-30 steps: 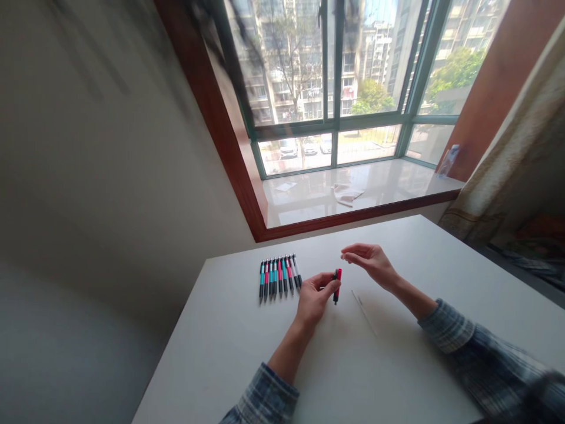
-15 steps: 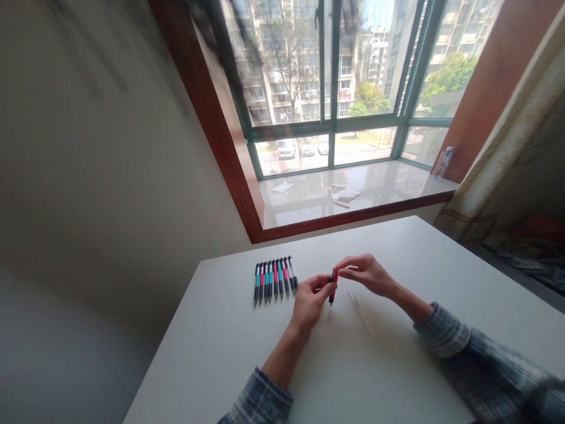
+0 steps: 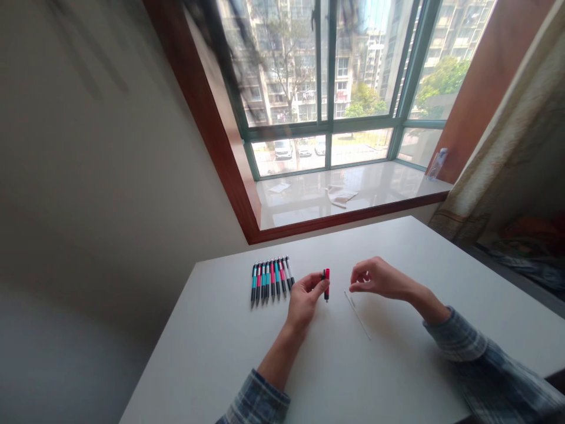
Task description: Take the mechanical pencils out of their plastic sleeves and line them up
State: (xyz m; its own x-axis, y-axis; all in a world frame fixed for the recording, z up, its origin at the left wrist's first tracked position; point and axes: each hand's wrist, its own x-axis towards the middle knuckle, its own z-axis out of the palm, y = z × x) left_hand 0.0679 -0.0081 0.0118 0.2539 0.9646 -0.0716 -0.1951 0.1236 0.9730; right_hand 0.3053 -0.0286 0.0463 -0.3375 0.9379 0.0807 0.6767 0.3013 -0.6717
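Note:
My left hand [image 3: 305,299] is closed around a red and black pen [image 3: 327,277], held nearly upright between thumb and fingers just above the table. My right hand [image 3: 375,277] is apart from the pen, to its right, with thumb and fingertips pinched together. Whatever they may hold is too small to make out. Below those fingertips, a thin white pen refill [image 3: 362,324] lies slantwise on the white table, with a small spring-like piece [image 3: 352,301] beside its upper end. Left of my left hand, several pens [image 3: 267,281] in teal, red and white with black grips lie side by side.
The white table [image 3: 212,353] meets the wall below a window with a brown wooden frame [image 3: 309,227]. Crumpled paper [image 3: 341,195] and a clear bottle [image 3: 436,164] are on the sill. A curtain [image 3: 498,135] hangs on the right.
My right hand has left the top of the pen and moved right, over near the refill. My left hand still grips the pen in about the same spot. The view has shifted slightly.

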